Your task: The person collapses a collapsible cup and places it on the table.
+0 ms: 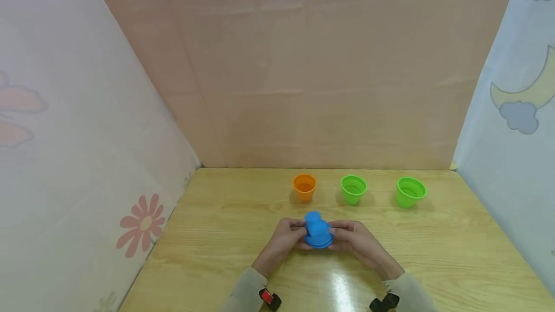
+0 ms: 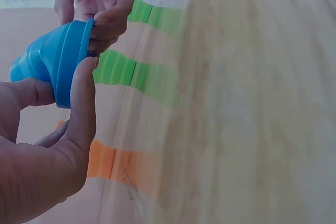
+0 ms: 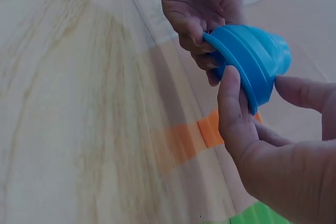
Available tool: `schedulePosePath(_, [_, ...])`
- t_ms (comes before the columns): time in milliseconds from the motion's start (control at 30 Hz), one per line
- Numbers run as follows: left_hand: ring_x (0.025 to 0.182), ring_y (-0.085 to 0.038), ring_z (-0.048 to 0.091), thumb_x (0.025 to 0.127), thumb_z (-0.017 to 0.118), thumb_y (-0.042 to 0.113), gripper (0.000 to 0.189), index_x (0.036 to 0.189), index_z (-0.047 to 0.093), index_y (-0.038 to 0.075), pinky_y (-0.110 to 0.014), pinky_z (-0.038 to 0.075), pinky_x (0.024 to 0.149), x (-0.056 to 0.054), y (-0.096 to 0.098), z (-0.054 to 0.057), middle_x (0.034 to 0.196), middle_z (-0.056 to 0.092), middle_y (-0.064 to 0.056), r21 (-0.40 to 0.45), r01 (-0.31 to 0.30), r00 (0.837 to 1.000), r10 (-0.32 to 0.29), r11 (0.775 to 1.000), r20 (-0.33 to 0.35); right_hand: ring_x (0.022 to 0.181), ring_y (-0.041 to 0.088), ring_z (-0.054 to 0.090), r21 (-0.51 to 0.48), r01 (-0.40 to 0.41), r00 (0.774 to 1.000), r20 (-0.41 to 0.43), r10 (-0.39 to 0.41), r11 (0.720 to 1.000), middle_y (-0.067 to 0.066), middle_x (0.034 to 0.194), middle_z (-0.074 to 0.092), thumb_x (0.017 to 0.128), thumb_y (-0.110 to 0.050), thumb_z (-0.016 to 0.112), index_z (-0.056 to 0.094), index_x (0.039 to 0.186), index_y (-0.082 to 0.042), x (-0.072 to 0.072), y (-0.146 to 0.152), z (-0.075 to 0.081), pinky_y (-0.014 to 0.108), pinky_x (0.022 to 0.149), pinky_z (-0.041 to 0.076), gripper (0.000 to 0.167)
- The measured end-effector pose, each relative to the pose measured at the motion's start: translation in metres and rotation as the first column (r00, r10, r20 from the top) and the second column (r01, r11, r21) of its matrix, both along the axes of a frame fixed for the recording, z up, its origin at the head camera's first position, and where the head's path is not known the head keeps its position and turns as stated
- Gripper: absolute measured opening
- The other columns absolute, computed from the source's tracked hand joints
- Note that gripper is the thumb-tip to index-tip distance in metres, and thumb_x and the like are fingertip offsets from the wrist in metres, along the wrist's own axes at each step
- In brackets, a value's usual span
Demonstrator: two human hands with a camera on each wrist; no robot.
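Behind 2 hands (image 1: 286, 237) (image 1: 354, 240) pinching 1 blue cup (image 1: 318, 233), 1 orange cup (image 1: 305, 189), 2 green cups (image 1: 353, 190) (image 1: 410, 193)

We see a blue cup (image 1: 318, 235); beyond it, an orange cup (image 1: 305, 188) and two green cups (image 1: 353, 190); beneath it, a yellow wood-grained table (image 1: 208, 220); left of it, a pink-flowered white wall (image 1: 86, 167).

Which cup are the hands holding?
The blue cup. The left hand and right hand pinch it, while the orange cup and two green cups stand on the table, untouched.
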State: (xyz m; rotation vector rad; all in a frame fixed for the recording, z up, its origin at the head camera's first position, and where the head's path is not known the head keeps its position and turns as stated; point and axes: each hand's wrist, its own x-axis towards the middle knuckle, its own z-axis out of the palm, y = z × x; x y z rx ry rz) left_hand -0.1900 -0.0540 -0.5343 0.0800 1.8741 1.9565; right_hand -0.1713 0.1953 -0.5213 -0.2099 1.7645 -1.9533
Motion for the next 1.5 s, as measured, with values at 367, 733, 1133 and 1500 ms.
schedulePosePath(367, [0.085,-0.025,0.08,0.096,0.063,0.003,0.036,0.129,0.066,-0.011,-0.035,0.068,0.073,0.0016,-0.0001,-0.0012,0.113,0.077,-0.024,-0.039,0.001,1.0,-0.001,0.999,-0.016,0.109,0.017,0.074,-0.021,0.015,1.0,0.004,-0.015,1.0,0.014,0.128,0.072,0.106,-0.017,0.063,0.045,0.145,0.02,-0.0003,-0.0023,-0.003,0.036,0.096,0.064,0.058])
schedulePosePath(733, [0.089,-0.026,0.08,0.096,0.064,0.005,0.037,0.129,0.067,-0.012,-0.038,0.068,0.075,0.0051,0.0086,0.0007,0.115,0.077,-0.023,-0.053,0.015,1.0,-0.016,0.998,-0.019,0.099,0.017,0.075,0.104,0.122,0.992,-0.049,-0.117,0.987,0.015,0.116,0.077,0.098,-0.014,0.069,0.054,0.138,0.019,0.0024,-0.0053,-0.0002,0.037,0.088,0.067,0.053])
schedulePosePath(1133, [0.101,-0.029,0.079,0.102,0.065,0.012,0.04,0.136,0.063,-0.009,-0.04,0.067,0.086,0.007,0.0035,-0.0022,0.126,0.073,-0.021,0.076,0.138,0.99,-0.14,0.988,0.027,0.093,0.019,0.075,0.178,0.219,0.975,-0.07,-0.209,0.959,0.012,0.106,0.078,0.095,-0.007,0.07,0.056,0.137,0.017,0.0074,-0.0058,-0.0058,0.038,0.081,0.068,0.051])
schedulePosePath(1500, [0.104,-0.028,0.077,0.098,0.07,0.004,0.046,0.141,0.058,-0.006,-0.041,0.066,0.092,0.007,0.0034,-0.0023,0.122,0.074,-0.02,0.1,0.13,0.986,-0.139,0.986,0.091,0.09,0.018,0.074,0.185,0.24,0.97,-0.075,-0.23,0.953,0.01,0.104,0.077,0.095,-0.006,0.069,0.055,0.137,0.018,0.0076,-0.0066,-0.0061,0.039,0.079,0.068,0.051])
